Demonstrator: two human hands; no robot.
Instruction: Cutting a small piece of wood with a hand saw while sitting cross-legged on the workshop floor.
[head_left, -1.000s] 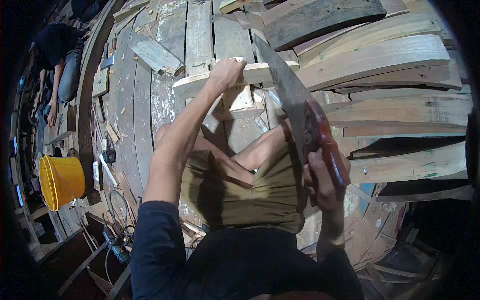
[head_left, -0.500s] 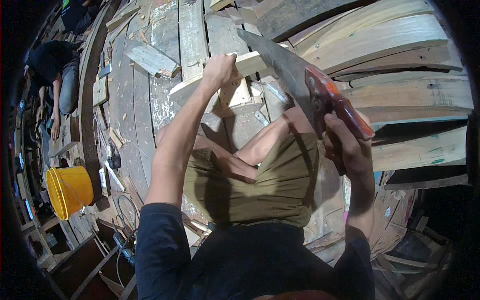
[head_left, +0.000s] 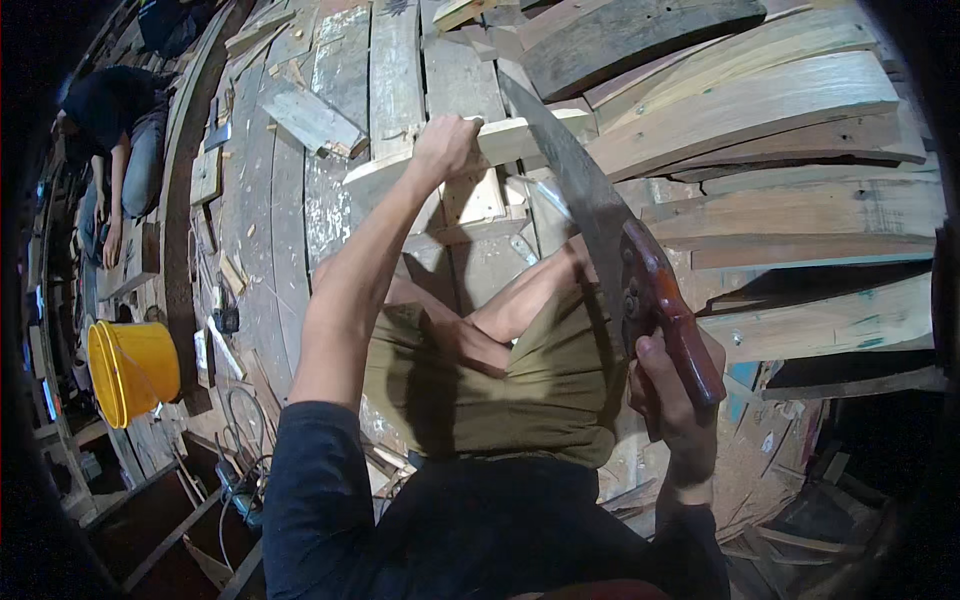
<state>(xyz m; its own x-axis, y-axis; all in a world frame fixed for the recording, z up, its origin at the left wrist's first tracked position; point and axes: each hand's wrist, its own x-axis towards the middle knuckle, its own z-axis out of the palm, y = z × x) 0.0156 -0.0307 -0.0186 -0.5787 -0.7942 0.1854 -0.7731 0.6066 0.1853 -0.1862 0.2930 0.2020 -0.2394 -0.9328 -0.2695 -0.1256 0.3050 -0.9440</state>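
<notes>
My right hand (head_left: 672, 390) is wrapped round the reddish-brown wooden handle of a handsaw (head_left: 580, 180). The saw's wide grey blade slants up and left, crossing over the right part of a pale wooden board (head_left: 520, 143); whether its teeth touch the wood I cannot tell. Closed over the board's middle, my left hand (head_left: 447, 150) grips it from above. Under the board sits a small wooden block (head_left: 473, 198), partly shaded. A slim light-coloured tool (head_left: 550, 197) lies just right of the block, its kind unclear.
Curved planks (head_left: 760, 110) are stacked along the right. A yellow bucket (head_left: 133, 370) stands at the left, near a power tool with a cable (head_left: 240, 490). Another person (head_left: 120, 140) crouches at the far left. A loose board (head_left: 315, 122) lies ahead on the plank floor.
My right hand has drawn the saw down and slightly left, toward my body, so the blade stands steeper. My left hand keeps its grip on the board. The view has shifted slightly.
</notes>
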